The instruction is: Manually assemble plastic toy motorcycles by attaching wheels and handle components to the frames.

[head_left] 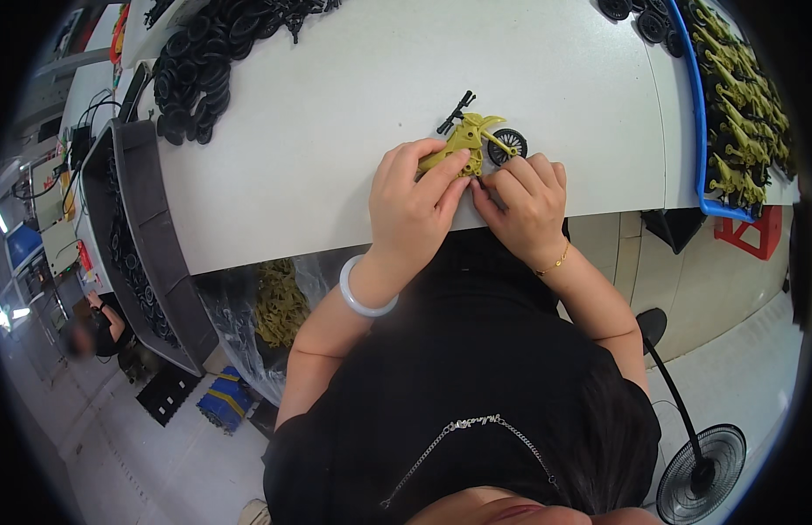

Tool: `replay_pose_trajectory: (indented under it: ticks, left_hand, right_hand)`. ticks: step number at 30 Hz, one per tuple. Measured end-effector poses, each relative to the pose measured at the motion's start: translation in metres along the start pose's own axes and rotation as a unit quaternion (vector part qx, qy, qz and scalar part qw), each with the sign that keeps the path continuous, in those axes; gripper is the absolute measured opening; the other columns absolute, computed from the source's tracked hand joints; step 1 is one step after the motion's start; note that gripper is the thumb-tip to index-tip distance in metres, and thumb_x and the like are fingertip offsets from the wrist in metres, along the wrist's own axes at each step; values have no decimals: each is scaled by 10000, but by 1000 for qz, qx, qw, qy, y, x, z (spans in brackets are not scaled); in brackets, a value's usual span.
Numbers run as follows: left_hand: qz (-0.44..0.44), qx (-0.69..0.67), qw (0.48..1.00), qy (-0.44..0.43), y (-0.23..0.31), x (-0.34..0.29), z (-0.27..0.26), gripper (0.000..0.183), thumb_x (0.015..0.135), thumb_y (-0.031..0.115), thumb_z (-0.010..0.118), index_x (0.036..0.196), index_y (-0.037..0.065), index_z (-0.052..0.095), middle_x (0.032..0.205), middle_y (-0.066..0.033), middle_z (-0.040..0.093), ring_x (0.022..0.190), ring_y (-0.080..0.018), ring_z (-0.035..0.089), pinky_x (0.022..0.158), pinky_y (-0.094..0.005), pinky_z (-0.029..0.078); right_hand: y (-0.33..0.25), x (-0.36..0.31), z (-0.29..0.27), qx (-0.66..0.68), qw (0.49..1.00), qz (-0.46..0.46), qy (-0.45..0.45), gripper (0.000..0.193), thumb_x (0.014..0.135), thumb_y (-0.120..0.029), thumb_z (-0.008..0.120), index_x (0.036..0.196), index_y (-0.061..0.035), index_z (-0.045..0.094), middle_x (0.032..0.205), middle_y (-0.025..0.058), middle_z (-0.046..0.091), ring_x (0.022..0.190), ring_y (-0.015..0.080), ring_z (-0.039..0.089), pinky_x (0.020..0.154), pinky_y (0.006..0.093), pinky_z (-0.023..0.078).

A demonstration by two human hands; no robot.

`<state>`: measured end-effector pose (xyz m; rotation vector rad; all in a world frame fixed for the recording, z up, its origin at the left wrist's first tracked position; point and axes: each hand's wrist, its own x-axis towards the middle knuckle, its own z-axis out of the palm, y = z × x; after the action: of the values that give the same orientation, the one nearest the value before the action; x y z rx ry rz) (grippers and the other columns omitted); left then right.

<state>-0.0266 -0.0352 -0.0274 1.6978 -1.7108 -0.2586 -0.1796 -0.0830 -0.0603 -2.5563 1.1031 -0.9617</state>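
A toy motorcycle [465, 140] with an olive-yellow body is held just above the white table [318, 105], close to its near edge. It has black handlebars [456, 112] and one black spoked wheel [507, 146] on its fork at the right. My left hand [416, 194] grips the body from the left, thumb and fingers closed round it. My right hand [527, 197] is closed at the lower side of the toy below the wheel, fingertips pinched against it. Whatever small part may sit between those right fingertips is hidden.
Black wheels [196, 79] lie heaped at the far left, more [653, 24] at the far right. A blue tray [699, 114] of olive-yellow toy bodies stands right. A grey bin [161, 236] holds black parts at left; olive-yellow parts [281, 302] fill a bag below. A fan [702, 472] stands lower right.
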Motion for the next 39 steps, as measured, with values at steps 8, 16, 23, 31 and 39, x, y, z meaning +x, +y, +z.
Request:
replay_pose_trajectory:
  ticks: [8,16,23,31,39]
  left_hand:
    - [-20,-7,1000,-15,0,4,-5,324,669,9,727,982,92,699,975,-65,621,834,-230,577,694,-316,487]
    - [-8,16,1000,-25,-1,5,-3,312,684,21,716,981,117,706,994,-68,608,850,-241,570,719,-328,482]
    - [-18,14,997,-74,-1,9,-6,218,760,71,690,966,139,711,999,-84,579,881,-258,556,716,-349,460]
    - [-217,-266,938,-44,2,3,-13,372,760,5,701,1092,40,537,1000,-69,588,865,-137,561,784,-274,459]
    - [-359,-584,692,-228,-2,8,-46,599,820,54,684,1316,-31,358,1169,-92,541,1087,-170,527,955,-328,434]
  right_hand:
    - [-1,0,-1,2,1000,1,-8,232,675,-176,709,644,-138,482,683,-6,424,653,181,440,603,322,294]
    - [-1,2,-2,3,1000,2,-12,214,654,-147,757,655,-152,543,664,-32,465,638,173,438,600,315,299]
    - [-1,1,1,-3,1000,-5,11,181,673,-164,703,676,-142,523,703,-15,441,659,168,442,608,314,297]
    - [-3,0,-10,35,997,-24,60,169,635,-107,709,781,-130,625,738,-31,509,678,156,480,621,306,320]
    - [-9,12,-31,80,982,-139,96,241,574,-99,653,814,-89,643,768,-7,536,682,137,529,568,261,373]
